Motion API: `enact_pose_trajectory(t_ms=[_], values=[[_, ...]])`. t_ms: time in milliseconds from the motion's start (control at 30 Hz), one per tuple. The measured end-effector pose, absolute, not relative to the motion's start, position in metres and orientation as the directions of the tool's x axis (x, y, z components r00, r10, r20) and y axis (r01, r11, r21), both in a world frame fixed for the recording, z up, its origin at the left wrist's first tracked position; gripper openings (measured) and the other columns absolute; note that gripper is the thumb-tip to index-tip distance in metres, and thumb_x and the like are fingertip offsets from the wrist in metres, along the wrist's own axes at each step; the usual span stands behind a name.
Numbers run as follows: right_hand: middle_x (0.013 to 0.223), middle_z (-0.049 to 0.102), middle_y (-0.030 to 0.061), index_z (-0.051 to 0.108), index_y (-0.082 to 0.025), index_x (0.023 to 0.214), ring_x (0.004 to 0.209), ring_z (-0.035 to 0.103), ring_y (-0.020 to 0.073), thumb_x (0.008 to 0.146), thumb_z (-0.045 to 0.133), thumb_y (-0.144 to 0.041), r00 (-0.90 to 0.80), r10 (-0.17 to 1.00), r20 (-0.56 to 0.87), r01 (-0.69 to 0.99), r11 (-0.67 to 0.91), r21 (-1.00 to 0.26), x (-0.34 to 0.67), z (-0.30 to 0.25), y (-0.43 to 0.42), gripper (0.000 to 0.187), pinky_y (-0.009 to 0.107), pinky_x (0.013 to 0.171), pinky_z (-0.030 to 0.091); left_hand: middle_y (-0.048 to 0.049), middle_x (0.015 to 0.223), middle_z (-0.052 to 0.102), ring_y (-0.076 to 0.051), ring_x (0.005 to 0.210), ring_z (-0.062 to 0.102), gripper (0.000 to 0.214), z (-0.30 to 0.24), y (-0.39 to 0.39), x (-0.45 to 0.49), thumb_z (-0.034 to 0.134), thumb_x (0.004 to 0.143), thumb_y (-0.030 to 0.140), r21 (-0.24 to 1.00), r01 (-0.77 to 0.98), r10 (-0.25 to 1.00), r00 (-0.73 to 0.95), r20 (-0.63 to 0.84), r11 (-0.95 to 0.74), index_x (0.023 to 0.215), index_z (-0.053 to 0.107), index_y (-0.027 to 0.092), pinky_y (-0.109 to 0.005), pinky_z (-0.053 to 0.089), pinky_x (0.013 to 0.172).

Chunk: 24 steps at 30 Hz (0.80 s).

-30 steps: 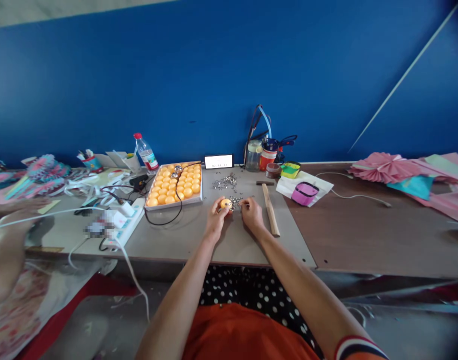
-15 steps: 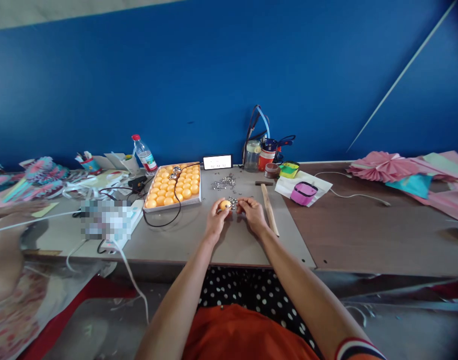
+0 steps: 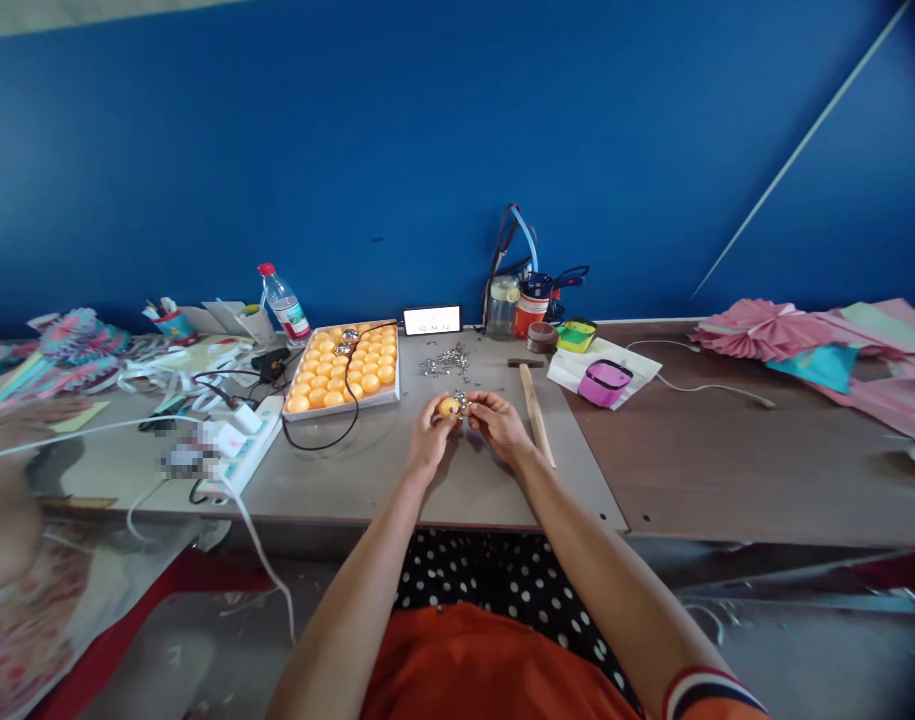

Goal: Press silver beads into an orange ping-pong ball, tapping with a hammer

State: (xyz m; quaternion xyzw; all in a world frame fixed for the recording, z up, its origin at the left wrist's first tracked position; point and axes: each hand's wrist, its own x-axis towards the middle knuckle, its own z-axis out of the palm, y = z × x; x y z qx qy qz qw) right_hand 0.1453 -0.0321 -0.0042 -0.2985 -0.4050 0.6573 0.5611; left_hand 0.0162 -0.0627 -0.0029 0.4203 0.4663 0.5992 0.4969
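Observation:
My left hand is closed around an orange ball just above the grey table. My right hand is right beside it, fingers pinched on a small silver metal piece held against the ball. Further back on the table lies a loose heap of the same silver pieces. A white tray filled with several orange balls stands to the left, with a black cable draped over it.
A wooden-handled hammer lies right of my hands. A phone, jars, a pink pouch and a water bottle stand behind. A power strip and cables lie left. Another person's arm is at far left.
My right hand has drawn in from the table to the ball, bringing a silver piece with it. Both hands have lifted slightly toward me.

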Motion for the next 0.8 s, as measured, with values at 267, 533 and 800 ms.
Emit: enact_pose_trajectory(t_ms=[267,533,800], values=[[0.051,0.049,-0.0065,0.056,-0.018,0.073,0.043,0.038,0.0059,0.062,0.071,-0.034,-0.214,0.976,0.044,-0.385,-0.043,-0.922,0.1448,-0.0096,-0.0318,0.025,0.021,0.044,0.028,-0.0090,0.114,0.062,-0.017,0.089,0.061,0.046,-0.0054,-0.0617,0.0151,0.067,0.071,0.027,0.991,-0.052,0.984,-0.141,0.111,-0.120,0.115,0.058,0.017,-0.030,0.050,0.080],[0.052,0.047,-0.0065,0.057,-0.017,0.072,0.048,0.037,0.0069,0.064,0.067,-0.035,-0.237,0.970,0.051,-0.283,-0.018,-0.959,0.1439,-0.0072,-0.0366,0.022,0.022,0.049,0.027,-0.0102,0.119,0.061,-0.022,0.098,0.060,0.045,-0.0038,-0.0629,0.0141,0.066,0.073,0.028,0.988,0.032,0.981,-0.110,0.157,-0.154,0.116,0.058,0.017,-0.034,0.048,0.087],[0.049,0.048,-0.0066,0.053,-0.020,0.073,0.045,0.039,0.0084,0.066,0.065,-0.038,-0.284,0.959,0.017,-0.266,-0.062,-0.962,0.1432,-0.0064,-0.0384,0.023,0.022,0.046,0.030,-0.0092,0.120,0.061,-0.024,0.104,0.058,0.047,-0.0087,-0.0613,0.0119,0.069,0.072,0.030,0.986,0.015,0.981,-0.105,0.164,-0.164,0.116,0.059,0.019,-0.036,0.045,0.093]])
